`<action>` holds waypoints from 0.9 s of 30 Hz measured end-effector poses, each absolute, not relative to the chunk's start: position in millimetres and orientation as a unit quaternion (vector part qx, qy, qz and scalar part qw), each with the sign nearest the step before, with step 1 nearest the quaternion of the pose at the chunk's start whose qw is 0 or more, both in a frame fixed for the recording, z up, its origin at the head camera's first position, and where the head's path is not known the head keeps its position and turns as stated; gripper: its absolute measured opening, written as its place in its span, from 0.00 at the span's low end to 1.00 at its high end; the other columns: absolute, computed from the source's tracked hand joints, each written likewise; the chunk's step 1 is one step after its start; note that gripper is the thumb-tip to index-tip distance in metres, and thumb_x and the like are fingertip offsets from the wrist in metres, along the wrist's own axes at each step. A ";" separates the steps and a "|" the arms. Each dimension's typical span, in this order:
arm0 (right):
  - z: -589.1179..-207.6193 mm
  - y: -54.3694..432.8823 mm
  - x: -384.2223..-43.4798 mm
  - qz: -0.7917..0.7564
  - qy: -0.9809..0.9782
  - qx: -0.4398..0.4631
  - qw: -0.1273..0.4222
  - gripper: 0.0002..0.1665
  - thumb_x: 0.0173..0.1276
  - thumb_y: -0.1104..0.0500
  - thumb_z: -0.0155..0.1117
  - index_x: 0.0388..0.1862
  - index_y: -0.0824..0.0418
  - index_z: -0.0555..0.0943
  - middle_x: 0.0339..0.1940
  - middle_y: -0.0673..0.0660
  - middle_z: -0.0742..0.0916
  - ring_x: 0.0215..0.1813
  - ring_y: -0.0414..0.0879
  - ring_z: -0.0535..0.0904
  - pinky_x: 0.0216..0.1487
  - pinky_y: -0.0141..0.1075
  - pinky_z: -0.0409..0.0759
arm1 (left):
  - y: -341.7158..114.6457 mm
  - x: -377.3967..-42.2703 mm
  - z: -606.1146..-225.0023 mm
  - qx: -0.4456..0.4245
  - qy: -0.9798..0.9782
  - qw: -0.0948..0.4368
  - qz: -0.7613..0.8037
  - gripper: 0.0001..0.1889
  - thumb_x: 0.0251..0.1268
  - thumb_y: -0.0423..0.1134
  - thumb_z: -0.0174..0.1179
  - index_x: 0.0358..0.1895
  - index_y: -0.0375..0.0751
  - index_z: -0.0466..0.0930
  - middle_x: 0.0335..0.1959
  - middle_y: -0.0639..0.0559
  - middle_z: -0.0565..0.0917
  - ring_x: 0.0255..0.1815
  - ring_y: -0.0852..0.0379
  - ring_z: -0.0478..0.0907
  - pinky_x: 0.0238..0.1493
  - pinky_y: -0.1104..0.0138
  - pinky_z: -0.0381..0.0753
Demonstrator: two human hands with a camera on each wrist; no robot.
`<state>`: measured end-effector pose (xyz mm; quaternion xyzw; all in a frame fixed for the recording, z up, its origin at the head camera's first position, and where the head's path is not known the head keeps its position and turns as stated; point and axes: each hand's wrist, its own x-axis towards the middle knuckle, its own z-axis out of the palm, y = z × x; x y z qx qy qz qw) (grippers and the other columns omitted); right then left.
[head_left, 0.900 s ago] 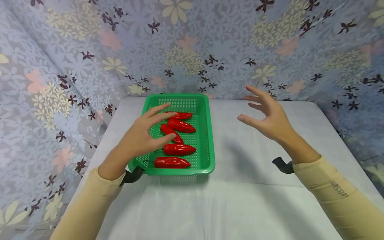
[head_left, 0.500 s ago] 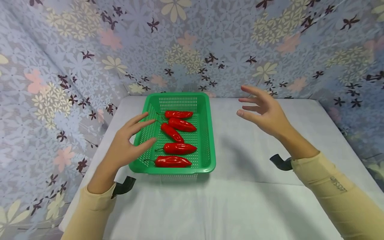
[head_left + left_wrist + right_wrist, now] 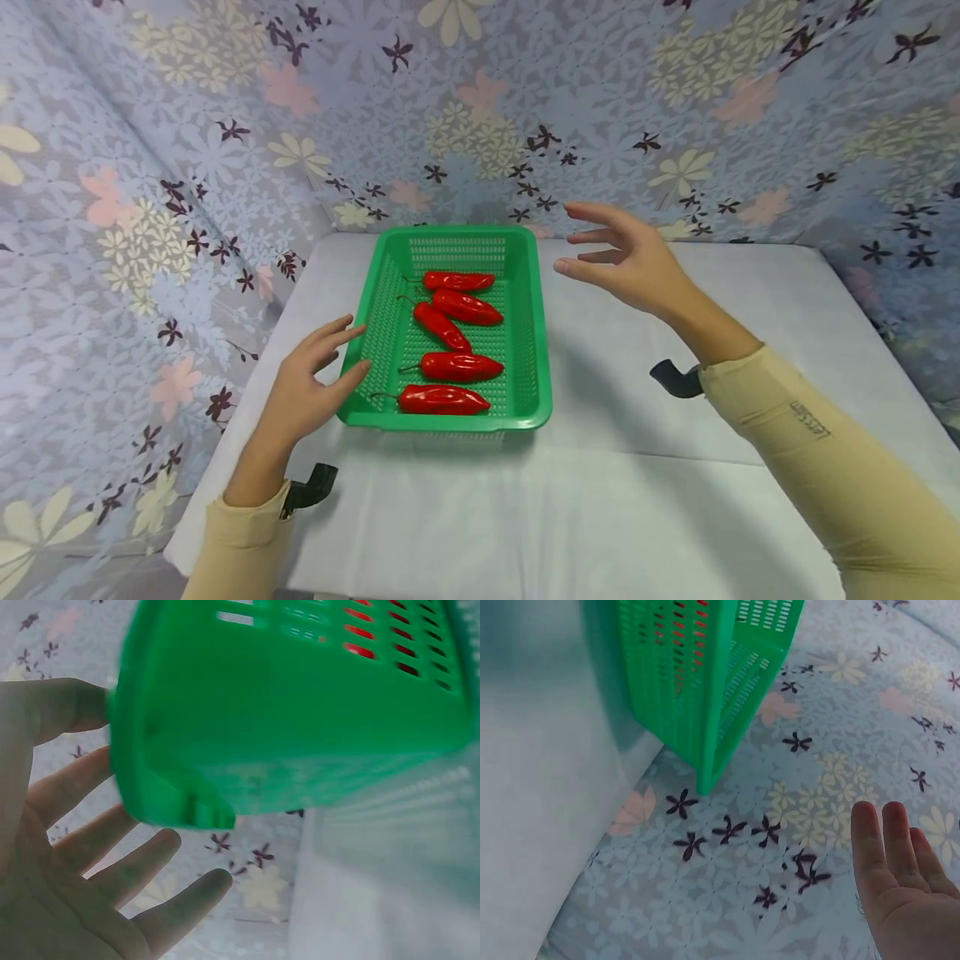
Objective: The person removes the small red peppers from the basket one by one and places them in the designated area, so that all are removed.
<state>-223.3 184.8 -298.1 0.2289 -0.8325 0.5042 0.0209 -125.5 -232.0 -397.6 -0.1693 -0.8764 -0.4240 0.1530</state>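
Note:
A green plastic basket (image 3: 546,350) stands on the white table, with several glossy red peppers (image 3: 453,367) lying in it, thin stems to the left. Beside the basket's left rim is my left hand (image 3: 303,387), its fingers spread and slightly bent. In the left wrist view, that hand (image 3: 90,862) has its thumb and fingertips close to the basket's edge (image 3: 127,750); whether they touch it I cannot tell. My right hand (image 3: 626,258) hovers right of the basket's far right corner, apart from it, holding nothing. Its fingers (image 3: 896,855) are extended in the right wrist view.
The white-covered table (image 3: 637,508) stretches right of and in front of the basket. Flower-patterned cloth (image 3: 480,108) hangs behind the table and along its sides. Black curved pieces (image 3: 311,487) stick out from both sleeve cuffs.
My left hand has drawn back from above the peppers to the basket's left rim. My right hand has moved left toward the basket. The peppers lie as before.

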 end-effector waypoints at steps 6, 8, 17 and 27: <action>-297.6 163.1 -241.1 0.505 -0.828 0.245 -0.001 0.40 0.65 0.53 0.75 0.75 0.48 0.71 0.73 0.45 0.73 0.65 0.49 0.77 0.61 0.49 0.80 | -240.0 -125.8 -415.3 -0.146 -0.874 0.131 -0.445 0.23 0.67 0.32 0.65 0.65 0.37 0.79 0.69 0.40 0.73 0.70 0.41 0.68 0.59 0.40 0.78; -298.6 156.4 -248.0 0.498 -0.830 0.250 0.000 0.40 0.64 0.52 0.75 0.74 0.47 0.72 0.73 0.45 0.73 0.65 0.48 0.78 0.61 0.49 0.80 | -242.4 -125.7 -419.6 -0.136 -0.875 0.128 -0.447 0.21 0.69 0.32 0.64 0.65 0.36 0.79 0.69 0.41 0.74 0.70 0.41 0.68 0.58 0.39 0.77; -302.1 131.2 -269.0 0.494 -0.828 0.262 -0.033 0.41 0.62 0.50 0.78 0.73 0.45 0.73 0.74 0.45 0.72 0.65 0.49 0.77 0.63 0.55 0.77 | -243.6 -126.4 -429.7 -0.124 -0.870 0.124 -0.461 0.19 0.71 0.31 0.61 0.64 0.35 0.79 0.69 0.41 0.74 0.71 0.40 0.67 0.58 0.41 0.78; -305.7 103.0 -286.8 0.515 -0.818 0.246 -0.071 0.43 0.60 0.48 0.79 0.74 0.43 0.72 0.76 0.44 0.69 0.68 0.50 0.74 0.61 0.51 0.79 | -246.3 -127.0 -431.1 -0.109 -0.868 0.117 -0.469 0.20 0.72 0.35 0.61 0.65 0.38 0.79 0.69 0.44 0.74 0.71 0.42 0.67 0.58 0.43 0.79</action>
